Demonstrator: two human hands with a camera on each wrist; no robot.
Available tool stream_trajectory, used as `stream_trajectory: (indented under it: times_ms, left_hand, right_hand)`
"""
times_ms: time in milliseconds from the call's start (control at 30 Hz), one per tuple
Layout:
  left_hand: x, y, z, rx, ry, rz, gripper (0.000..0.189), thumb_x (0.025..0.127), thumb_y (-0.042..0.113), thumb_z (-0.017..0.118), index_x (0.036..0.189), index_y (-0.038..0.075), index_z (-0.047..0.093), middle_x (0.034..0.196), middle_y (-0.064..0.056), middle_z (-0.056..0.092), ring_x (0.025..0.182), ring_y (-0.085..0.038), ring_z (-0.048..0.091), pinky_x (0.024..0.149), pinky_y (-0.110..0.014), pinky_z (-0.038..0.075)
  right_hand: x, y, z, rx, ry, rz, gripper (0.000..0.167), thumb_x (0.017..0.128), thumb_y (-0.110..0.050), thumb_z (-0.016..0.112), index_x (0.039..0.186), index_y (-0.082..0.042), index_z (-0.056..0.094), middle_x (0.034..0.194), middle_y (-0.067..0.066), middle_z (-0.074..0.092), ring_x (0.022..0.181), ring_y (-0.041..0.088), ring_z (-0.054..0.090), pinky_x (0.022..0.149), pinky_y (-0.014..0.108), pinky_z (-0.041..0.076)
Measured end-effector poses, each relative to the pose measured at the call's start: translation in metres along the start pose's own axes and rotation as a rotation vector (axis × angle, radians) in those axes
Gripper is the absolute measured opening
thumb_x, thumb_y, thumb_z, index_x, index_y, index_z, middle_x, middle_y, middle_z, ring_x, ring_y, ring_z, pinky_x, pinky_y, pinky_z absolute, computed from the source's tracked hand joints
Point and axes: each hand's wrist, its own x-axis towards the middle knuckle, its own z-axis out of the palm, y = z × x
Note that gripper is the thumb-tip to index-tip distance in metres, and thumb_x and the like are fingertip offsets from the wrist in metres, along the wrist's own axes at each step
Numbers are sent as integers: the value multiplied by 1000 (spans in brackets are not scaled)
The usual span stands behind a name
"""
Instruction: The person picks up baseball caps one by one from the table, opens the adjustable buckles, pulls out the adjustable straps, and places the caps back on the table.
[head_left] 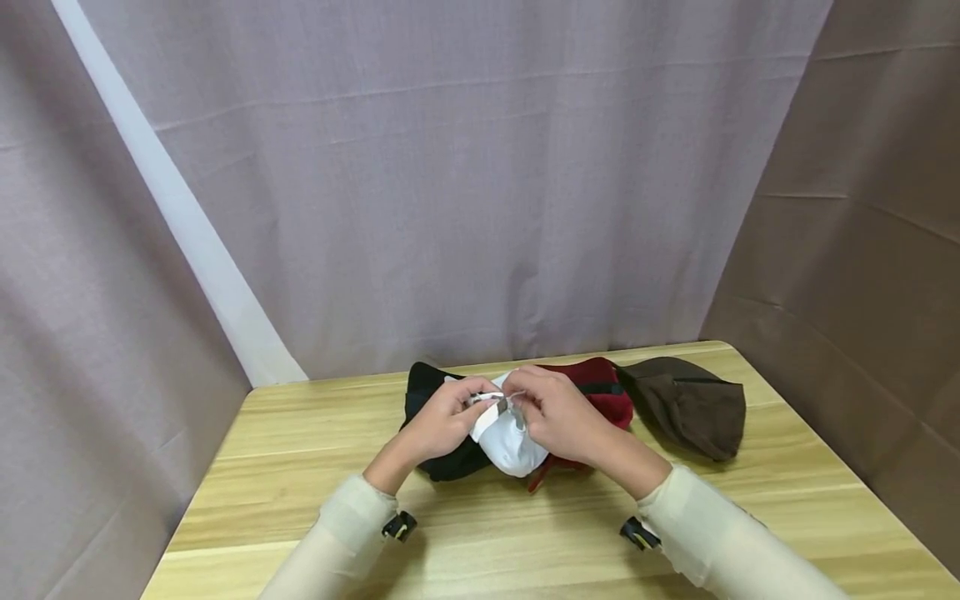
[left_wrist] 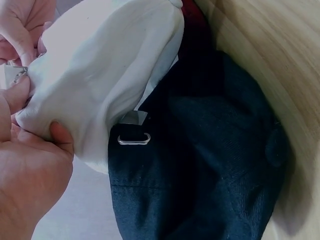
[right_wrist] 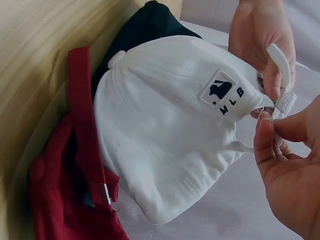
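A white baseball cap (right_wrist: 160, 125) with a small dark logo patch is between both hands, above the table's far part. My left hand (head_left: 446, 421) pinches the cap's edge near the back opening; its thumb and fingers press into the fabric in the left wrist view. With thumb and fingertips, my right hand (right_wrist: 295, 175) pinches the cap's white strap (right_wrist: 280, 62) beside its buckle (right_wrist: 286, 101). How far the strap is threaded is hidden by the fingers. A black cap (left_wrist: 200, 150) with a metal strap loop (left_wrist: 134, 140) lies by the left hand, and a dark red cap (right_wrist: 55, 175) by the right.
A brown cap (head_left: 697, 408) lies at the right on the wooden table (head_left: 480, 542). The red cap's strap (right_wrist: 85, 120) stands up beside the white cap. Grey curtain (head_left: 450, 208) hangs behind the table's far edge, and a brown one (head_left: 862, 233) at the right.
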Motion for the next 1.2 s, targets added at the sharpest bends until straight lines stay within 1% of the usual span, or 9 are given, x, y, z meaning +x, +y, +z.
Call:
stream_trajectory:
  times_ms: [133,333,433,600,733,833,933,1033,1200]
  left_hand:
    - [0,1,3,-8,-5,-3,16,109,9,57,111,3,72,115,-17,73,91,-4,61,74,-21,52]
    - [2,4,3,-7,-9,3,16,110,10,57,112,4,73,116,-15,75,91,-6,62,74,-21,53]
    - [3,5,3,-6,-13,2,17,110,11,57,112,5,73,115,-15,75,89,-6,61,74,-21,52]
    - [3,5,3,4,-9,10,17,109,9,57,111,4,73,111,-16,76,84,-5,60,72,-21,52]
    - [7,5,4,11,-7,19,16,109,8,58,110,5,74,109,-15,77,82,-5,61,70,-21,52]
    - [7,5,3,9,-11,12,16,109,8,58,110,6,74,111,-14,77,83,-6,61,70,-21,51]
    - [6,5,4,1,-18,2,16,109,9,58,111,6,74,114,-13,77,86,-6,62,72,-21,52]
    - [4,5,4,-2,-16,7,16,109,9,58,111,5,74,115,-14,76,89,-6,63,73,-22,54]
    - [2,5,5,-17,-8,23,17,109,10,57,112,4,74,116,-16,76,91,-6,63,74,-21,54]
  right_hand:
    - [-3,0,-2,17,3,28,24,96,6,65,97,-17,73,99,-4,74,87,9,63,75,26,54]
    - [-6,-12,-7,-50,16,79,14,96,-1,71,102,-13,74,101,0,75,82,8,65,72,25,55]
    - [-6,-16,-7,-63,14,92,11,96,-1,71,100,-12,71,96,1,72,79,8,63,71,25,54]
    - [-5,-16,-6,-45,-4,102,13,98,0,68,95,-13,65,86,-1,65,72,6,55,65,23,49]
    - [-5,-13,-8,-15,-14,110,12,100,-1,67,96,-12,64,86,-1,64,72,6,54,64,23,49]
    - [-5,-10,-7,24,-22,122,12,101,-2,66,96,-12,64,86,0,64,71,7,54,63,23,49]
    - [-5,-8,-6,64,-36,117,13,102,-1,65,96,-12,64,86,2,65,72,7,54,64,24,49]
    - [-5,-6,-5,78,-38,88,15,101,2,64,97,-12,65,88,4,67,74,6,55,65,24,50]
    - [-5,-5,-3,71,-11,48,20,98,6,64,97,-14,69,93,-1,69,79,7,57,70,24,52]
